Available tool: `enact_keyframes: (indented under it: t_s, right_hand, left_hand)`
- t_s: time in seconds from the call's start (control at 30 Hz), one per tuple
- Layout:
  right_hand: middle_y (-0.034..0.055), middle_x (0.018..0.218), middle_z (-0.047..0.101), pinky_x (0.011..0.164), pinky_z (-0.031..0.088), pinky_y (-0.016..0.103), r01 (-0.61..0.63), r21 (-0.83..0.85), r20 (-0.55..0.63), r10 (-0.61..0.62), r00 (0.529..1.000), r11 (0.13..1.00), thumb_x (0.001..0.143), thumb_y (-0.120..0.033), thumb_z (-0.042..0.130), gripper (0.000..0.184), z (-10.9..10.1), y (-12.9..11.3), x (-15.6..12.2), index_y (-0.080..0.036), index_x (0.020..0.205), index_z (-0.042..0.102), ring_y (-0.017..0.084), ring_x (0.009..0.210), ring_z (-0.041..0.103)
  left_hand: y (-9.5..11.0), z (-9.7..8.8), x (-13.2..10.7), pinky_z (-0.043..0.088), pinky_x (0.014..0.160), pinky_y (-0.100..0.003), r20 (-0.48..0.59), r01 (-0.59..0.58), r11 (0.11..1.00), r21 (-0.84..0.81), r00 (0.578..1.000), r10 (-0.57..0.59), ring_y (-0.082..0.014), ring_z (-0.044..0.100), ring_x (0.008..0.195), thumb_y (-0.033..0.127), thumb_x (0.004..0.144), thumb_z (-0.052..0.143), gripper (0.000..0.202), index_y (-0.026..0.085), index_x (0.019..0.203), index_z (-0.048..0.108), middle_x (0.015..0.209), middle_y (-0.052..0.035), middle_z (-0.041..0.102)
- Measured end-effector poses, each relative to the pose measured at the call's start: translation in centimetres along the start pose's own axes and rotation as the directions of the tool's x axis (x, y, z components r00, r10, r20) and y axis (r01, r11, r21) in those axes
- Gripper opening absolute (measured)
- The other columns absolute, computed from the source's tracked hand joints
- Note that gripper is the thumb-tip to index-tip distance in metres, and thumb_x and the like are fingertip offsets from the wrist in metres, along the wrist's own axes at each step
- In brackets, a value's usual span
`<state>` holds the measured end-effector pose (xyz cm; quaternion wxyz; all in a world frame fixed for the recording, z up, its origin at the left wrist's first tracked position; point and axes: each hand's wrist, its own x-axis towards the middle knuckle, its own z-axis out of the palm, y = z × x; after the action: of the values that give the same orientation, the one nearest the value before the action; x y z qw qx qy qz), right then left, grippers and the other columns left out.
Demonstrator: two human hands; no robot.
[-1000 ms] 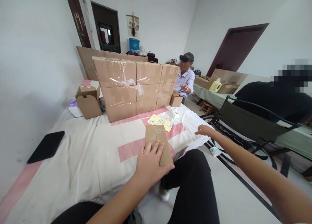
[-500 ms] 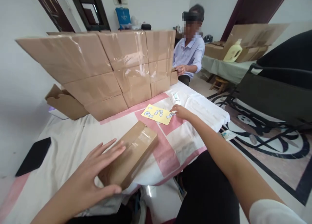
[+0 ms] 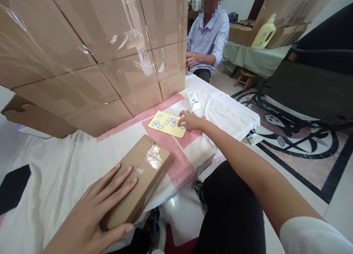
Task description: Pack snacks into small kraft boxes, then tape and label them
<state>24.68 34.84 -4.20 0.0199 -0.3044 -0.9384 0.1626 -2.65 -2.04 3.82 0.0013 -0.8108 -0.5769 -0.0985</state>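
My left hand (image 3: pixel 103 206) lies with fingers spread over a long taped cardboard box (image 3: pixel 143 162), its thumb along the near side. My right hand (image 3: pixel 191 120) reaches to the right end of a yellow sheet (image 3: pixel 166 131) dotted with several small white labels with dark outlines (image 3: pixel 173 120). The fingers are bent and drawn together at one label there; what is between the tips is too small to make out.
A tall stack of taped cardboard boxes (image 3: pixel 121 36) rises across the table's far side. Behind the sheet stands a small white device (image 3: pixel 193 101). An open carton (image 3: pixel 41 116) and a black flat object (image 3: pixel 13 187) are at left. Another person (image 3: pixel 208 36) sits beyond the stack.
My left hand has come down onto the box. My right hand stays at the sheet's right end, its fingers a little further over the labels. The view has tilted down and shifted.
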Motion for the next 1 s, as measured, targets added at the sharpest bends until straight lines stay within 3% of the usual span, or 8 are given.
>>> enact_keyframes:
  t_s: [0.23, 0.37, 0.5, 0.7, 0.77, 0.87, 1.0]
  right_hand:
    - [0.0105, 0.116, 0.045, 0.083, 0.040, 0.036, -0.020, 0.015, 0.043, 0.019, 0.999, 1.000, 0.069, -0.005, 0.061, 0.027, -0.2, -0.4, 0.5, -0.019, 0.091, 0.065, 0.027, 0.104, 0.047]
    - [0.0076, 0.106, 0.046, 0.071, 0.041, 0.029, -0.007, 0.126, 0.064, -0.001, 0.998, 0.992, 0.070, -0.008, 0.059, 0.018, 0.1, -0.5, 0.4, -0.019, 0.084, 0.056, 0.022, 0.091, 0.050]
    - [0.0030, 0.094, 0.046, 0.067, 0.038, 0.028, -0.014, 0.253, -0.044, 0.026, 0.999, 0.967, 0.074, -0.012, 0.054, 0.012, 0.5, 0.0, 0.1, -0.019, 0.077, 0.046, 0.015, 0.073, 0.046]
    - [-0.0009, 0.079, 0.044, 0.069, 0.035, 0.029, 0.020, 0.470, -0.222, 0.096, 0.970, 0.883, 0.075, -0.018, 0.050, 0.012, -0.6, 0.0, -1.4, -0.021, 0.071, 0.039, 0.015, 0.071, 0.042]
    - [-0.0022, 0.076, 0.043, 0.068, 0.034, 0.028, 0.105, 0.555, -0.238, 0.036, 0.971, 0.825, 0.076, -0.020, 0.052, 0.012, -1.1, -1.7, -2.1, -0.021, 0.072, 0.040, 0.014, 0.070, 0.041]
    - [-0.0033, 0.074, 0.043, 0.068, 0.033, 0.028, 0.254, 0.692, -0.153, -0.207, 0.966, 0.675, 0.079, -0.022, 0.055, 0.012, -0.9, -5.8, -3.7, -0.020, 0.073, 0.045, 0.013, 0.070, 0.041]
    - [-0.0039, 0.074, 0.045, 0.067, 0.034, 0.026, 0.264, 0.835, 0.017, -0.502, 0.865, 0.482, 0.080, -0.016, 0.057, 0.012, 1.0, -11.3, -5.7, -0.019, 0.074, 0.047, 0.011, 0.070, 0.043]
  left_hand:
    - [-1.2, 0.4, -0.1, 0.044, 0.112, -0.049, -0.011, -0.058, 0.997, 0.046, 0.998, 0.059, -0.0333, 0.030, 0.151, 0.060, 0.086, 0.060, 0.079, 0.035, 0.155, 0.031, 0.161, -0.0004, 0.040]
    - [-1.6, 0.5, -0.2, 0.047, 0.109, -0.049, -0.012, -0.097, 0.992, 0.084, 0.995, 0.098, -0.0332, 0.032, 0.150, 0.059, 0.085, 0.061, 0.080, 0.035, 0.155, 0.031, 0.160, -0.0005, 0.041]
    - [-1.5, 0.4, 0.0, 0.046, 0.112, -0.053, -0.003, -0.057, 0.998, 0.032, 0.998, 0.057, -0.0334, 0.032, 0.150, 0.055, 0.086, 0.062, 0.077, 0.039, 0.154, 0.031, 0.160, 0.0013, 0.041]
    - [-2.6, -0.2, -1.1, 0.042, 0.116, -0.061, 0.049, -0.008, 0.994, -0.108, 0.999, 0.014, -0.0335, 0.036, 0.148, 0.048, 0.083, 0.061, 0.071, 0.048, 0.149, 0.036, 0.158, 0.0091, 0.042]
    - [-3.2, -0.7, -1.9, 0.035, 0.119, -0.067, 0.071, -0.003, 0.989, -0.148, 0.997, 0.013, -0.0339, 0.040, 0.146, 0.044, 0.084, 0.058, 0.066, 0.048, 0.147, 0.040, 0.158, 0.0100, 0.043]
    - [-3.7, -1.6, -2.7, 0.028, 0.120, -0.072, 0.096, 0.028, 0.983, -0.180, 0.995, -0.011, -0.0341, 0.040, 0.146, 0.040, 0.085, 0.055, 0.061, 0.048, 0.145, 0.043, 0.157, 0.0100, 0.044]
    - [-3.6, -2.5, -2.1, 0.023, 0.122, -0.070, 0.131, 0.053, 0.980, -0.191, 0.991, -0.028, -0.0307, 0.034, 0.149, 0.034, 0.088, 0.054, 0.057, 0.047, 0.143, 0.043, 0.157, 0.0121, 0.043]
